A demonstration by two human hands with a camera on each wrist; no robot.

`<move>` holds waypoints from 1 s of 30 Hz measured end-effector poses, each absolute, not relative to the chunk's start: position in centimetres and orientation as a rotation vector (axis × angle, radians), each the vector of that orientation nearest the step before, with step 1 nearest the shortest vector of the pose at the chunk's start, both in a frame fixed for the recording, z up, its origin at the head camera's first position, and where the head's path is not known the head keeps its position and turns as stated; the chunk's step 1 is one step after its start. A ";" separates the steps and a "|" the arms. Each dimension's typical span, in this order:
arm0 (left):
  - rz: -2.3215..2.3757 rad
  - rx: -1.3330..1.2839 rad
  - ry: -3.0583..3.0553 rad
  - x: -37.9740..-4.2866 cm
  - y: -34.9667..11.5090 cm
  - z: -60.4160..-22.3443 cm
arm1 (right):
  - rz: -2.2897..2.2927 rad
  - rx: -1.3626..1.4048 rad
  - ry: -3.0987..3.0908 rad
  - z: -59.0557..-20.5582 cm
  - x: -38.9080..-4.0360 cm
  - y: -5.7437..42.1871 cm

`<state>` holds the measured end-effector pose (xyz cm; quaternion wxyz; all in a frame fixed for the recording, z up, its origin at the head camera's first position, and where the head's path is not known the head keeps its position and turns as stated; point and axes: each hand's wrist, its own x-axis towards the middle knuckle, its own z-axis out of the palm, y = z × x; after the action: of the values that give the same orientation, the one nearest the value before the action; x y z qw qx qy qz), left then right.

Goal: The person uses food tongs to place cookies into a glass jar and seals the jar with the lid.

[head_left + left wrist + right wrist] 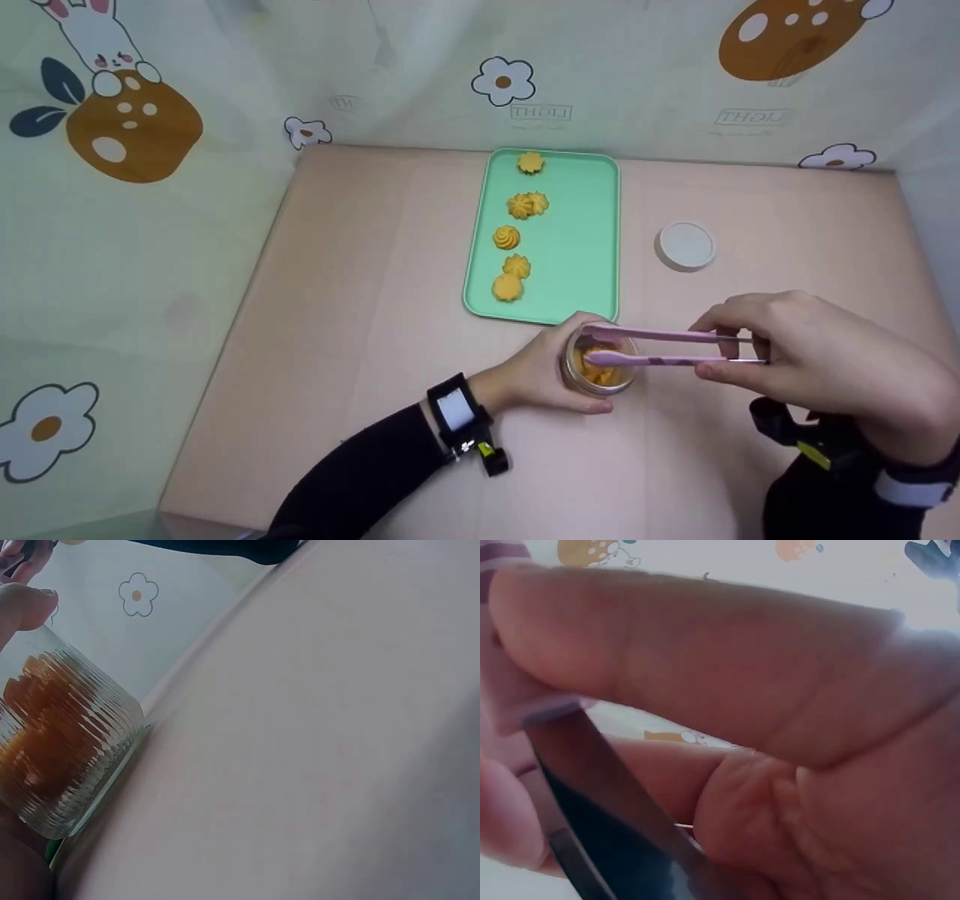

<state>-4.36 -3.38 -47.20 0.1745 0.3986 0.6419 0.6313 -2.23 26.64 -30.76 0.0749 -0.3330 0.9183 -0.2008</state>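
Observation:
My left hand (546, 369) curls round a ribbed glass jar (600, 388), which stands on the table with its mouth up. Golden cookies (49, 727) show through its wall in the left wrist view. A pair of pink tongs (660, 336) is pinched between the thumb and fingers of my right hand (802, 360). The tong tips reach into the jar's mouth, spread apart; whether they touch a cookie I cannot tell. Behind the jar lies a green tray (577, 240) with several piped cookies (506, 238) in a rough column along its left half.
A round white lid (686, 246) lies right of the tray. The pink-beige table (360, 300) ends at a patterned curtain (420, 82) at the back and left.

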 end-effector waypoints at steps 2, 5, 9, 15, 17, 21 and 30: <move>1.783 1.133 1.838 -4.3 -3.5 -46.8 | -0.628 -1.022 2.765 -30.7 -2.4 26.7; 1.778 1.133 1.858 -4.3 -3.6 -46.7 | -0.660 -1.031 2.783 -30.6 -2.7 26.7; 1.786 1.119 1.843 -4.3 -3.7 -46.8 | -0.696 -1.017 2.847 -30.7 -3.5 26.4; 1.792 1.103 1.860 -4.4 -3.7 -47.0 | -0.731 -0.947 2.921 -31.3 -5.9 25.6; 1.797 1.101 1.861 -4.3 -3.8 -46.9 | -0.756 -0.872 2.921 -31.9 -7.1 25.3; 1.785 1.104 1.874 -4.3 -3.8 -46.8 | -0.832 -0.677 2.914 -33.7 -9.5 23.9; 1.749 1.130 1.889 -4.6 -3.3 -48.8 | -0.968 -0.437 2.905 -39.0 -14.0 19.9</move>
<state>-4.60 -3.28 -48.78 0.1644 0.3965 0.6628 0.6136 -14.00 19.89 -39.01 0.0241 -0.1413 0.9389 -0.3129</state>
